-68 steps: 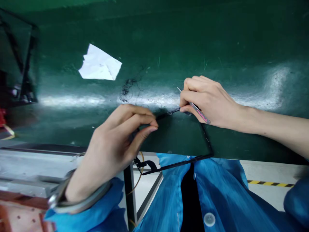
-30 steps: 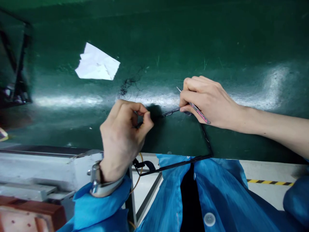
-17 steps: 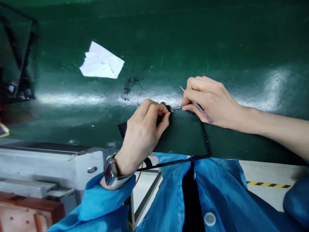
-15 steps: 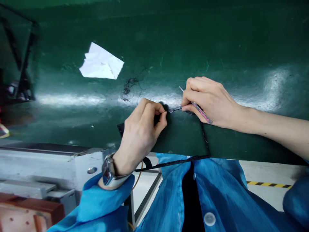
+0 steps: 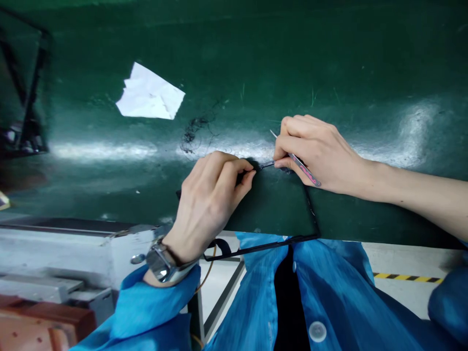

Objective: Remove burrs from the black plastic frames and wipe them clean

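Near paper (image 5: 150, 92) and strands (image 5: 190, 139), the left hand (image 5: 208, 200), pinched closed, partly hides the frame (image 5: 263, 246) (right hand (image 5: 310, 148) gripping tweezers (image 5: 305, 170)).

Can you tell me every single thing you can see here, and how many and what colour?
Thin frame: one, black, between the hands and over the table's near edge
Tweezers: one, grey with pink marking, in the right hand
Table: one, green, under the hands
Paper: one torn piece, white, left on the table
Strands: one tangle, black, below the paper
Framework: one, black, left edge
Machine part: one, grey, lower left
Block: one, reddish-brown, bottom left
Striped tape: one strip, yellow and black, floor at right
Watch: one, silvery, left wrist
Jacket: one, blue, bottom
Left hand: one, bare, centre
Right hand: one, bare, right of centre
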### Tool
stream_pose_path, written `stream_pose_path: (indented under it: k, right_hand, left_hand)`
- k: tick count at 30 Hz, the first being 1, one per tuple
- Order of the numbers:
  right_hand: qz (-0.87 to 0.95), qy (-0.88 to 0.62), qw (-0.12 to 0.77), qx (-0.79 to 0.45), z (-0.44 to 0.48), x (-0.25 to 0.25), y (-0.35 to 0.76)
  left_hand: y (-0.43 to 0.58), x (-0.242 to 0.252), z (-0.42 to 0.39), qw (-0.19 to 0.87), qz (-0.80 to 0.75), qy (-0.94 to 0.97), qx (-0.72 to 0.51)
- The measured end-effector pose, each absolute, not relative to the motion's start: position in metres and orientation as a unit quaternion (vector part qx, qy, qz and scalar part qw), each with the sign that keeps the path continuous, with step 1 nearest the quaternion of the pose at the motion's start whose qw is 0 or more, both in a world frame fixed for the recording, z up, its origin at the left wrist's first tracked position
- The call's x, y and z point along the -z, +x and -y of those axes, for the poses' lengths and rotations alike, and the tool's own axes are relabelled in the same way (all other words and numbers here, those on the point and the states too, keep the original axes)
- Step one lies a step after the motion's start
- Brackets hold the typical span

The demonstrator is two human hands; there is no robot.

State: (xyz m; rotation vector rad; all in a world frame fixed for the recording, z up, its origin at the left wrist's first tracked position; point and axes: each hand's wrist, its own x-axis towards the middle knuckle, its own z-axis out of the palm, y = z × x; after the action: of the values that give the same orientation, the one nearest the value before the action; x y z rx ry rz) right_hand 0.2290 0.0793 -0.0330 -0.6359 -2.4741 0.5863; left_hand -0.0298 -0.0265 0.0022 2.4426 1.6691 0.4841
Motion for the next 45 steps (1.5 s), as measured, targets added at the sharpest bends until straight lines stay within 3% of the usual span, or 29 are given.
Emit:
stream_pose_path:
  k: [9, 15, 22, 32, 38, 45]
  right_hand:
    - [0.909, -0.237, 0.261, -0.223, -0.079, 0.034, 0.228]
    - [0.912, -0.247, 0.25, -0.21, -0.078, 0.032, 0.227]
    - [0.913, -0.235, 0.259, -0.209, -0.079, 0.032, 0.229]
    - [0.918, -0.234, 0.246, -0.207, -0.08, 0.032, 0.23]
    - [0.913, -0.246, 0.235, -0.225, -0.079, 0.029, 0.229]
    - [0.913, -0.246, 0.233, -0.229, -0.079, 0.028, 0.228]
  left_hand:
    - [-0.033, 0.003, 0.019, 0.068, -0.544, 0.827, -0.13]
    - [-0.042, 0.002, 0.021, 0.117, -0.594, 0.768, -0.209]
    - [-0.032, 0.004, 0.027, 0.263, -0.628, 0.673, -0.288]
    - [-0.045, -0.026, 0.028, 0.231, -0.584, 0.766, -0.14]
    - [-0.045, -0.023, 0.034, 0.081, -0.553, 0.812, -0.169]
    - [-0.049, 0.003, 0.032, 0.064, -0.538, 0.819, -0.188]
